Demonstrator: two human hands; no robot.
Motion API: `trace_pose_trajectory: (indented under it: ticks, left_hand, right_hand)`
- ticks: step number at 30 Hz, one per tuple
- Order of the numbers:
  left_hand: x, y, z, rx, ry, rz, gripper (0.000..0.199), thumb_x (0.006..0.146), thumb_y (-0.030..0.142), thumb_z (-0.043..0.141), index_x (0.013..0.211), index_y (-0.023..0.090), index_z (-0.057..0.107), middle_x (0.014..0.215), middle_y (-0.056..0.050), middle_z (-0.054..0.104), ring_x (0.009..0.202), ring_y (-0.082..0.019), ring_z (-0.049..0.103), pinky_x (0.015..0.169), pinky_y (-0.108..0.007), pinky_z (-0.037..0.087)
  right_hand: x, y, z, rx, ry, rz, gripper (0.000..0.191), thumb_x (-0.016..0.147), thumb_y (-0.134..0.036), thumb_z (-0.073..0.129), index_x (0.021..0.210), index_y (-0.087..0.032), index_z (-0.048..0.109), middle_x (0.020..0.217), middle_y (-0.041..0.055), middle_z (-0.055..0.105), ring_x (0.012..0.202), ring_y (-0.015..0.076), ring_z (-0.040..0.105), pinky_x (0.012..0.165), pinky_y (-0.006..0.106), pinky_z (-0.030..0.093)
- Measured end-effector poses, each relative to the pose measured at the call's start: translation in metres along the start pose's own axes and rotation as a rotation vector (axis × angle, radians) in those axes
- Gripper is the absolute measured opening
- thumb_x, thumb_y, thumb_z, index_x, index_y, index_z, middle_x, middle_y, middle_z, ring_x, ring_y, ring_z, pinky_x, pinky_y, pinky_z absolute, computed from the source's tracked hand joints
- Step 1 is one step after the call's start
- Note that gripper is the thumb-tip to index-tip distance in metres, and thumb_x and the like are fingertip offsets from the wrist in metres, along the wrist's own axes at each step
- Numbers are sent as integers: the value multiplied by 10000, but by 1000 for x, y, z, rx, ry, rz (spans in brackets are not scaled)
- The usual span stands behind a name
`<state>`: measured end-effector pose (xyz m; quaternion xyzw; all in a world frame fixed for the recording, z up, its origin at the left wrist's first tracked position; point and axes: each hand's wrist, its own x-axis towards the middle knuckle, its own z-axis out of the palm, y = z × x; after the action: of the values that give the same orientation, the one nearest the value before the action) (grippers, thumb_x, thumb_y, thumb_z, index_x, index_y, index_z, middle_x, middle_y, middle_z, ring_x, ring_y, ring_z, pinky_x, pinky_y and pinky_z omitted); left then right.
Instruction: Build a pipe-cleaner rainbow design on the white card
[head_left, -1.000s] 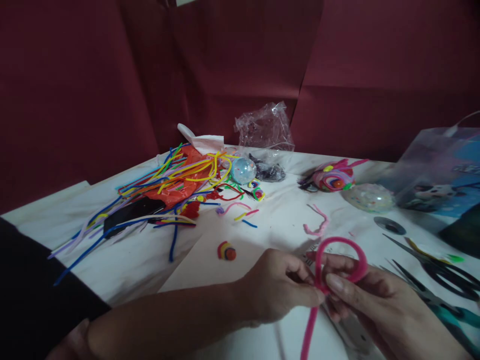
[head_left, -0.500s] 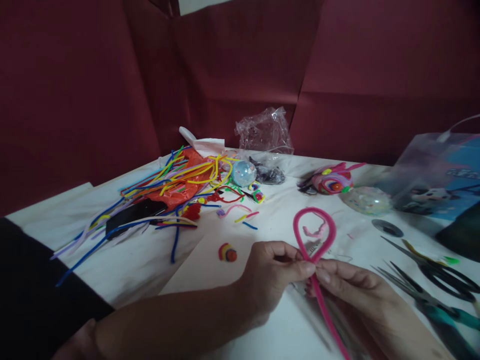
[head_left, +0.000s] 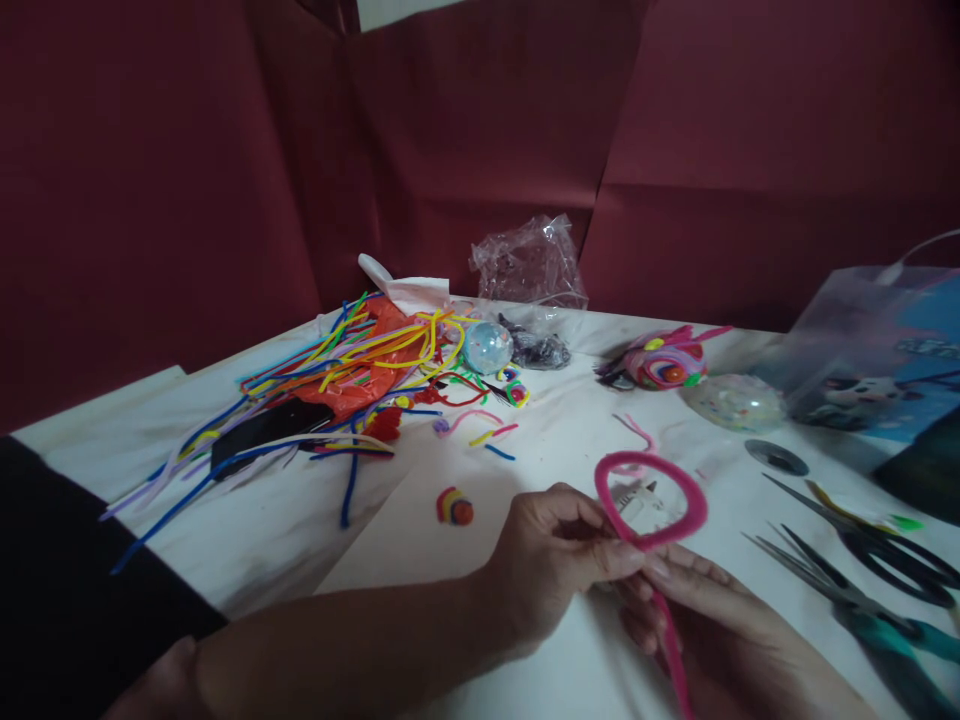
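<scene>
A pink pipe cleaner [head_left: 694, 500] is bent into a rounded loop, its strands meeting between my two hands and its tail hanging toward the bottom edge. My left hand [head_left: 551, 575] pinches it at the base of the loop with thumb and fingers. Just right of that crossing, my right hand [head_left: 720, 610] grips the pipe cleaner too, its fingertips close to those of my left hand. Through the loop shows a small white object [head_left: 637, 505] on the table. A striped red, yellow and orange coil [head_left: 454, 507] lies on white paper left of my hands.
Colourful pipe cleaners [head_left: 360, 365] lie heaped at the left. Behind are a clear ball [head_left: 488, 347], a plastic bag [head_left: 529, 265] and a pink wrapped figure [head_left: 664, 360]. At the right lie black scissors [head_left: 885, 550], green-handled pliers [head_left: 870, 610] and a grey ring [head_left: 777, 458].
The pink loop has tilted over and moved down to the right, looking wider and rounder. Both hands have shifted slightly, still gripping the crossing.
</scene>
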<state>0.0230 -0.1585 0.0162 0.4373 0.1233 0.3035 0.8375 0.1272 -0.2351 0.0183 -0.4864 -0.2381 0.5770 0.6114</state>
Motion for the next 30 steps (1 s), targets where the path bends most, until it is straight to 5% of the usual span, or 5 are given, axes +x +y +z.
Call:
trace_pose_trajectory:
  ticks: [9,14,21,25,30]
  left_hand:
    - [-1,0,0,101,61,12,256,596,299,688,616,78,559,520,-22,550,442,-74,496,392,-175,304]
    - [-2,0,3,197,129,-15,288,571,312,685,697,70,595,553,-15,539,427,-45,421,395,-181,285]
    - [-9,1,8,249,191,15,218,585,264,664,638,104,526,470,32,465,390,-37,384,390,-175,300]
    - [-8,4,8,238,229,18,154,622,227,615,622,110,515,417,41,436,381,-41,371,400,-178,291]
    - [-6,6,6,285,226,22,138,623,210,587,572,115,500,399,41,412,377,-44,354,395,-185,266]
  right_hand:
    - [2,3,3,205,-78,-22,178,627,-287,775,638,-156,655,613,29,521,524,103,431,506,176,423]
    - [4,7,-5,-68,-28,-207,266,715,-386,698,654,-137,627,608,46,515,582,151,480,576,219,448]
    - [-1,10,-7,-743,193,-729,171,817,-323,568,723,-184,599,745,22,535,662,141,521,558,149,434]
    - [-4,10,-2,-867,176,-826,119,851,-278,518,791,-202,587,794,17,529,657,125,521,460,120,405]
    - [-4,9,-5,-836,113,-780,125,854,-304,521,824,-215,603,793,3,554,685,129,541,569,135,440]
